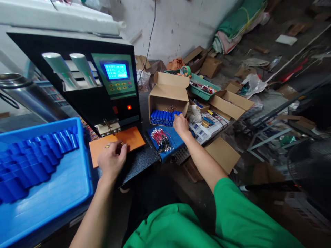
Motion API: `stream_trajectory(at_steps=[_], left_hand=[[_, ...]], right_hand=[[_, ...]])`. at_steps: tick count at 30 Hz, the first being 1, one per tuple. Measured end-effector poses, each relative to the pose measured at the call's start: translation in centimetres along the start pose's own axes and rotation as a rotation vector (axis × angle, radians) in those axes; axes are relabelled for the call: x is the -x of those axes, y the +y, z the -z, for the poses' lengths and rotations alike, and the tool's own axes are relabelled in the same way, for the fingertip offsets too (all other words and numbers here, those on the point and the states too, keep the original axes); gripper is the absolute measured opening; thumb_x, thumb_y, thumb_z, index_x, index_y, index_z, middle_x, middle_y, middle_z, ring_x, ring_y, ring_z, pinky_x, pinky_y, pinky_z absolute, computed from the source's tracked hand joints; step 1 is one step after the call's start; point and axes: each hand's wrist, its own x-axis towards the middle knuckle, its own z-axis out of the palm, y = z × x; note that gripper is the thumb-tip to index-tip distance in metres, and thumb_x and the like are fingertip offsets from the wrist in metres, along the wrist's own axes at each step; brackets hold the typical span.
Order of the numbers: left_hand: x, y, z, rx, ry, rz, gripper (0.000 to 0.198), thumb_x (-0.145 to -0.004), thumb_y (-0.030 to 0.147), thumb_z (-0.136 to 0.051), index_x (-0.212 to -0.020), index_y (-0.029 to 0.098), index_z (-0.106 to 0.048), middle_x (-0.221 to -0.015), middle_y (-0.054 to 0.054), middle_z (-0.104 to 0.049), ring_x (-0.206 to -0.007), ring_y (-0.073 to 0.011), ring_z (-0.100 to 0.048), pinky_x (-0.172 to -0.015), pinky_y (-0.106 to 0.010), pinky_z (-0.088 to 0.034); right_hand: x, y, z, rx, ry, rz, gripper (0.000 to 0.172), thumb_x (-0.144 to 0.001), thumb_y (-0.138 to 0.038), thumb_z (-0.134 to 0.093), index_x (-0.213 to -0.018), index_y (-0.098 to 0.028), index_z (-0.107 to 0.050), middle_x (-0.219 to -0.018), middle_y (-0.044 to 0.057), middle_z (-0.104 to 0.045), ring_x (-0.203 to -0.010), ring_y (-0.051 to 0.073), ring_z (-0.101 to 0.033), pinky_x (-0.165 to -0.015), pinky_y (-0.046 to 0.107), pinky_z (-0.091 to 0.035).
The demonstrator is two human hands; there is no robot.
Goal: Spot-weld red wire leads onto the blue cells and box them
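My left hand [112, 159], with a ring on it, rests over the orange board [136, 136] below the spot welder [121, 96]. Its thumb stands apart from the bent fingers, and I see nothing between them. At the open cardboard box [169, 84], my right hand [181, 125] has its fingers closed at the right end of the stacked blue battery cells [162, 117]; the fingertips are partly hidden. In front of the box lies a bundle of red and black wire leads [161, 140] on a blue surface [165, 156].
On the left, a blue tray [64, 193] holds rows of blue cylindrical cells [31, 162]. Behind it stands a metal flask [33, 93]. A green bin [201, 92], an open carton [227, 105] and newspaper [210, 129] lie right of the box. A fan [310, 165] stands far right.
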Motion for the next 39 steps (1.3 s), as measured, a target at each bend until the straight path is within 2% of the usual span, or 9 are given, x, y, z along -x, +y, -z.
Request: stream_trajectory(at_steps=[6, 10, 17, 22, 26, 29, 32, 36, 39], left_hand=[[0.0, 0.2, 0.1, 0.021, -0.002, -0.003, 0.037, -0.092, 0.049, -0.053, -0.106, 0.02, -0.07, -0.092, -0.008, -0.071, -0.089, -0.025, -0.065, -0.072, -0.033, -0.042], [0.0, 0.1, 0.0, 0.013, 0.001, 0.008, 0.037, -0.092, 0.049, -0.053, -0.106, 0.02, -0.07, -0.094, -0.009, -0.071, -0.09, -0.0253, -0.065, -0.072, -0.033, -0.042], [0.0, 0.0, -0.1, 0.014, -0.008, 0.012, 0.038, -0.092, 0.049, -0.053, -0.106, 0.02, -0.07, -0.093, -0.008, -0.071, -0.088, -0.0246, -0.066, -0.073, -0.034, -0.044], [-0.1, 0.0, -0.2, 0.005, 0.001, 0.025, 0.037, -0.091, 0.049, -0.053, -0.105, 0.02, -0.07, -0.093, -0.008, -0.071, -0.088, -0.0246, -0.065, -0.072, -0.033, -0.043], [-0.1, 0.1, -0.2, 0.004, -0.006, 0.036, 0.038, -0.091, 0.05, -0.053, -0.104, 0.019, -0.07, -0.09, -0.009, -0.07, -0.086, -0.0248, -0.065, -0.072, -0.033, -0.043], [-0.1, 0.3, 0.0, 0.007, -0.021, 0.044, 0.039, -0.09, 0.051, -0.052, -0.103, 0.019, -0.07, -0.089, -0.009, -0.07, -0.086, -0.0249, -0.065, -0.073, -0.034, -0.043], [-0.2, 0.4, 0.1, 0.011, -0.032, 0.048, 0.039, -0.09, 0.051, -0.052, -0.103, 0.019, -0.07, -0.09, -0.009, -0.07, -0.087, -0.0251, -0.065, -0.074, -0.034, -0.044], [-0.3, 0.3, 0.3, 0.055, -0.032, 0.06, 0.039, -0.089, 0.052, -0.054, -0.101, 0.019, -0.072, -0.088, -0.009, -0.071, -0.085, -0.0248, -0.066, -0.074, -0.034, -0.046], [0.1, 0.6, 0.5, 0.214, -0.052, 0.073, 0.041, -0.087, 0.053, -0.056, -0.102, 0.019, -0.072, -0.091, -0.008, -0.073, -0.083, -0.0226, -0.067, -0.078, -0.034, -0.05]], right_hand=[[1.8, 0.6, -1.5, -0.261, 0.126, 0.073, 0.039, -0.099, -0.02, -0.045, -0.13, -0.011, -0.066, -0.12, 0.018, -0.066, -0.104, 0.026, -0.067, -0.095, 0.034, -0.051], [2.6, 0.5, -3.8, -0.356, -0.114, 0.099, 0.023, -0.095, -0.021, -0.054, -0.099, -0.018, -0.076, -0.097, 0.008, -0.075, -0.095, 0.021, -0.069, -0.086, 0.026, -0.05], [1.7, -0.8, -5.1, -0.303, -0.31, -0.004, 0.017, -0.088, -0.018, -0.059, -0.087, -0.02, -0.076, -0.095, 0.01, -0.078, -0.094, 0.024, -0.072, -0.075, 0.026, -0.047], [1.4, -0.3, -6.1, -0.371, -0.267, -0.01, 0.02, -0.084, -0.016, -0.057, -0.071, -0.018, -0.071, -0.08, 0.01, -0.075, -0.086, 0.023, -0.071, -0.073, 0.026, -0.045], [1.4, 1.1, -6.7, -0.796, -0.154, -0.148, 0.017, -0.083, -0.025, -0.059, -0.07, -0.018, -0.066, -0.066, 0.002, -0.067, -0.07, 0.017, -0.065, -0.066, 0.023, -0.045], [1.6, 2.1, -6.0, -1.127, -0.082, -0.256, 0.017, -0.08, -0.033, -0.063, -0.074, -0.017, -0.064, -0.056, -0.004, -0.056, -0.053, 0.012, -0.051, -0.053, 0.022, -0.039], [1.7, 2.6, -4.2, -1.311, -0.011, -0.302, 0.023, -0.075, -0.04, -0.066, -0.076, -0.018, -0.06, -0.053, -0.007, -0.048, -0.046, 0.008, -0.041, -0.046, 0.02, -0.03], [2.1, 1.6, -1.4, -1.407, 0.091, -0.231, 0.03, -0.074, -0.046, -0.068, -0.075, -0.018, -0.057, -0.056, -0.007, -0.049, -0.048, 0.006, -0.04, -0.046, 0.019, -0.03], [3.3, -0.7, -0.1, -1.469, 0.092, -0.169, 0.032, -0.074, -0.047, -0.07, -0.075, -0.019, -0.056, -0.056, -0.007, -0.05, -0.049, 0.007, -0.042, -0.046, 0.019, -0.031]])
